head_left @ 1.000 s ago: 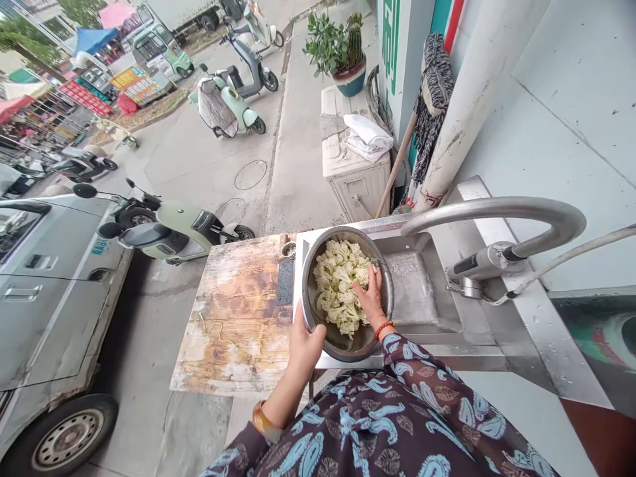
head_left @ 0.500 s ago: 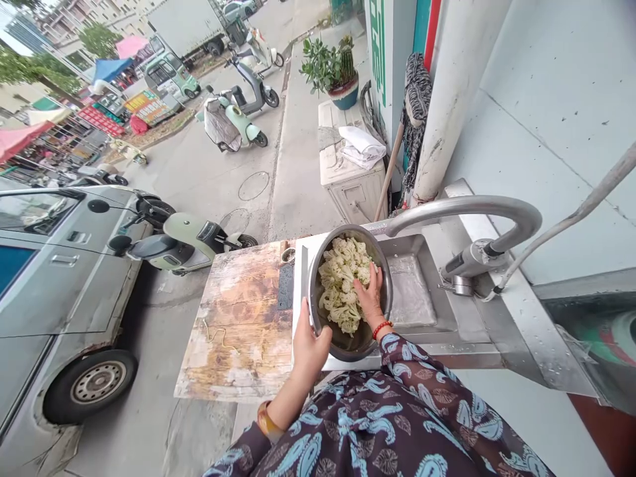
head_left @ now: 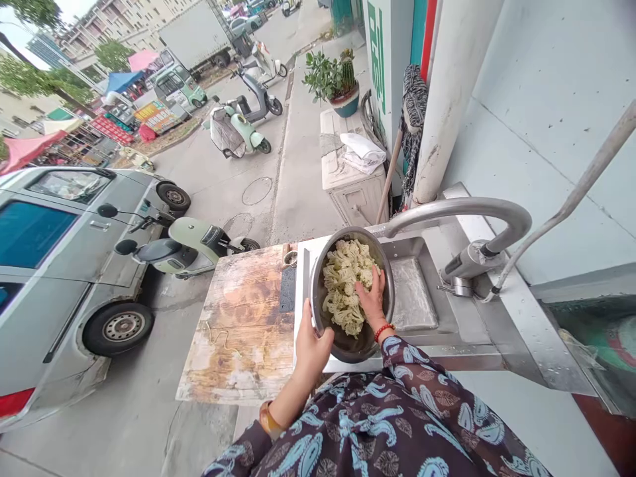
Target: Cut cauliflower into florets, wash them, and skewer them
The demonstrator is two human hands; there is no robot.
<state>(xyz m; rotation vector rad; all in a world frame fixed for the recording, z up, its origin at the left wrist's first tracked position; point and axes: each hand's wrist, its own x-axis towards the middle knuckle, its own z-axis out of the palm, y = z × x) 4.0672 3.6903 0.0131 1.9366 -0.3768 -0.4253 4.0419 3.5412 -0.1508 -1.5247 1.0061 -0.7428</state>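
Note:
A round metal bowl [head_left: 320, 265] of cut cauliflower florets [head_left: 342, 278] is tilted over the left edge of the sink [head_left: 412, 285]. My left hand [head_left: 313, 341] holds the bowl at its near left rim, thumb on the inner side and the fingers partly hidden by the outside. Inside the bowl, my right hand [head_left: 373, 298] rests on the florets with its thumb and fingers spread. The fingertips touch the cauliflower at the right side of the heap.
A curved faucet [head_left: 462, 207] arches over the sink's far side. To the left lies a worn wooden board [head_left: 248, 331] with a cleaver [head_left: 287, 288] and a string [head_left: 221, 338]. A scooter [head_left: 193, 242] and a silver van [head_left: 74, 265] are beyond it.
The van has rolled forward past the parked scooter, showing more of its rear. The view has shifted slightly. Both hands stay at the bowl with little visible movement.

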